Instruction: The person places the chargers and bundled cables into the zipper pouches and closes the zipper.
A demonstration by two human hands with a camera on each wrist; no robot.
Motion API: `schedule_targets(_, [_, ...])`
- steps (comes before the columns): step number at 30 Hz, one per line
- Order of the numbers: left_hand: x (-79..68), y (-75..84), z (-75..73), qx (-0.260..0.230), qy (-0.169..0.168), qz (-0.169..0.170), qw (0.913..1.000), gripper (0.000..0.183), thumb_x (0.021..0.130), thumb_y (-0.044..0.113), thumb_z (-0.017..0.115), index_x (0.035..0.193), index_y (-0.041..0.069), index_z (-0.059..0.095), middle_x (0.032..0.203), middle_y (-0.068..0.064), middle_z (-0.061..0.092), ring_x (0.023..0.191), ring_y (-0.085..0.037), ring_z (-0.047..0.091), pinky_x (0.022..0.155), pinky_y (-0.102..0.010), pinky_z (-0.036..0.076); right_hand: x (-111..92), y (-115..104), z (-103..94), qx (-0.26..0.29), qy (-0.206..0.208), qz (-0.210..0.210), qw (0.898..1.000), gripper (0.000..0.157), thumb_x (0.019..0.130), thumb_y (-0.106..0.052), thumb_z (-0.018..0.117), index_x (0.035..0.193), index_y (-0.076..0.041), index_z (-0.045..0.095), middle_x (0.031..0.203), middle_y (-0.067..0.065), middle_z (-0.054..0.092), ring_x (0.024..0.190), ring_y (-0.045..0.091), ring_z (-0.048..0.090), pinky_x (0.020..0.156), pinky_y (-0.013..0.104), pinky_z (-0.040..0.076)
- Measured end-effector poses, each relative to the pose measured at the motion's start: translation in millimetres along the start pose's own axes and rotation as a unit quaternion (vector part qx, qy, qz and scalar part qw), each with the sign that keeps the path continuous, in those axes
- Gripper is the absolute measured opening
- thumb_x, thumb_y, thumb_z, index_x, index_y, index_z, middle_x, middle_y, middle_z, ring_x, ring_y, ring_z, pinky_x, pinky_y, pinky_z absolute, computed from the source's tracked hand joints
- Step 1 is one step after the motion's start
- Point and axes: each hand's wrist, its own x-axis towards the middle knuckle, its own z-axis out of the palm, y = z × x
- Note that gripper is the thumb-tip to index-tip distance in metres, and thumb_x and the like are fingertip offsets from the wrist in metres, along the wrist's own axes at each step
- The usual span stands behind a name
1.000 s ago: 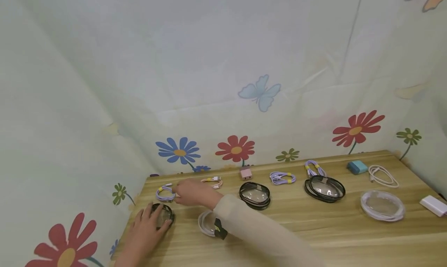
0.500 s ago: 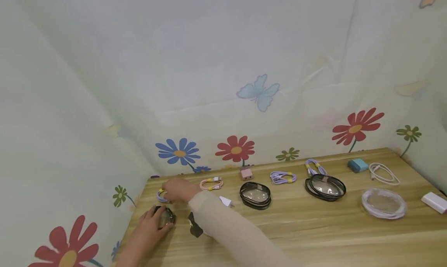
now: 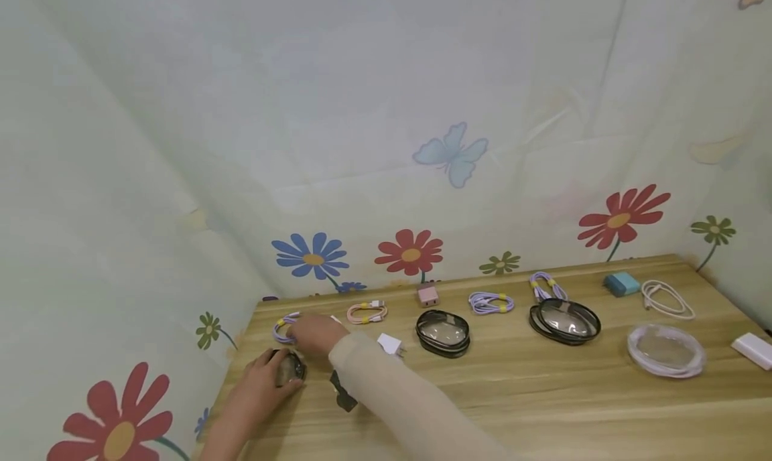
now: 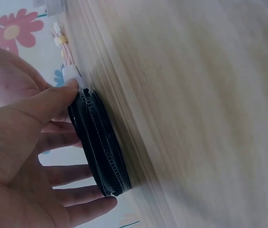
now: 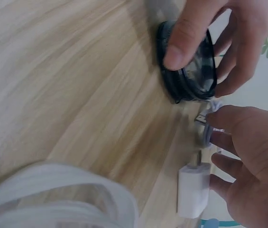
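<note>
Cables (image 3: 491, 303) on the desk (image 3: 543, 404) number five: three purple, one orange (image 3: 358, 307), one white (image 3: 662, 283). Right hand (image 3: 316, 336) has its fingertips at the leftmost purple cable (image 3: 278, 332), fingers bent; whether it grips, I cannot tell. Left hand (image 3: 259, 380) holds a black-rimmed pouch (image 3: 292, 367) between thumb and fingers, just nearer than that cable; two more such pouches (image 3: 443, 332) lie rightward. Clear of both hands stand one pink charger (image 3: 428, 296), one blue charger (image 3: 622, 284) and one white block (image 3: 752, 350).
</note>
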Motion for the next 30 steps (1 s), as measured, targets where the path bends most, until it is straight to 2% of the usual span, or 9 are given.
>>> schedule_targets(2, [-0.6, 0.1, -0.7, 0.004, 0.002, 0.0, 1.0, 0.077, 0.086, 0.049, 0.078, 0.143, 0.004, 0.054, 0.142, -0.033, 0.049, 0.123, -0.059, 0.049, 0.095, -0.068, 0.045, 3, 0, 2.9, 0.003, 0.003, 0.007, 1.0, 0.027, 0.103, -0.027, 0.062, 0.129, -0.029, 0.069, 0.123, -0.014, 0.069, 0.111, 0.004, 0.064, 0.092, 0.024, 0.052])
schedule_targets(7, [0.1, -0.7, -1.6, 0.012, 0.002, 0.007, 0.9999, 0.077, 0.086, 0.047, 0.079, 0.143, 0.003, 0.053, 0.141, -0.03, 0.05, 0.123, -0.057, 0.05, 0.094, -0.067, 0.047, 9, -4, 6.2, -0.013, 0.024, 0.026, 0.999, 0.012, 0.102, -0.028, 0.063, 0.11, -0.027, 0.073, 0.105, -0.011, 0.071, 0.094, 0.006, 0.066, 0.079, 0.025, 0.055])
schedule_targets(15, [3.5, -4.2, -3.6, 0.023, 0.006, 0.066, 0.9975, 0.077, 0.082, 0.036, 0.085, 0.141, -0.002, 0.054, 0.143, -0.033, 0.049, 0.127, -0.057, 0.048, 0.101, -0.065, 0.044, 13, -3, 13.0, -0.036, 0.063, 0.04, 0.997, 0.014, 0.104, -0.03, 0.06, 0.104, -0.026, 0.074, 0.102, -0.01, 0.072, 0.093, 0.006, 0.067, 0.077, 0.023, 0.055])
schedule_targets(18, [2.0, -4.6, -7.0, 0.01, -0.001, 0.082, 0.9966, 0.073, 0.081, 0.027, 0.086, 0.14, -0.002, 0.055, 0.144, -0.034, 0.048, 0.129, -0.056, 0.047, 0.102, -0.064, 0.043, 15, -1, 13.3, -0.038, 0.07, 0.044, 0.996, 0.015, 0.103, -0.033, 0.062, 0.102, -0.024, 0.075, 0.103, -0.008, 0.07, 0.094, 0.006, 0.065, 0.078, 0.022, 0.054])
schedule_targets(21, [-1.4, -4.4, -11.3, -0.011, -0.013, 0.096, 0.9953, 0.067, 0.076, 0.008, 0.087, 0.136, -0.003, 0.058, 0.142, -0.032, 0.051, 0.129, -0.054, 0.049, 0.104, -0.063, 0.042, 16, -1, 13.0, -0.054, 0.073, 0.038, 0.995, 0.019, 0.1, -0.036, 0.066, 0.095, -0.021, 0.077, 0.102, -0.006, 0.068, 0.094, 0.006, 0.063, 0.081, 0.021, 0.053])
schedule_targets(24, [-5.7, -4.1, -14.1, -0.028, -0.036, 0.092, 0.9947, 0.066, 0.071, -0.012, 0.081, 0.133, -0.005, 0.059, 0.138, -0.029, 0.056, 0.127, -0.05, 0.052, 0.105, -0.061, 0.042, 16, -1, 13.9, -0.071, 0.071, 0.025, 0.995, 0.02, 0.097, -0.035, 0.07, 0.086, -0.019, 0.076, 0.097, -0.005, 0.067, 0.091, 0.006, 0.06, 0.081, 0.02, 0.052])
schedule_targets(27, [-9.8, -3.0, -15.6, -0.035, -0.061, 0.066, 0.9953, 0.066, 0.073, -0.021, 0.073, 0.134, -0.003, 0.058, 0.134, -0.025, 0.06, 0.124, -0.043, 0.057, 0.103, -0.059, 0.046, 16, -1, 15.1, -0.068, 0.064, 0.024, 0.995, 0.017, 0.095, -0.032, 0.072, 0.085, -0.019, 0.074, 0.093, -0.006, 0.068, 0.088, 0.006, 0.061, 0.08, 0.019, 0.051])
schedule_targets(30, [-13.7, -2.1, -16.6, -0.042, -0.065, 0.051, 0.9957, 0.067, 0.072, -0.024, 0.071, 0.134, 0.0, 0.058, 0.129, -0.02, 0.065, 0.118, -0.039, 0.062, 0.098, -0.057, 0.05, 15, -1, 14.1, -0.041, 0.053, 0.029, 0.997, 0.017, 0.094, -0.032, 0.074, 0.1, -0.016, 0.071, 0.101, -0.004, 0.068, 0.094, 0.007, 0.063, 0.083, 0.019, 0.051])
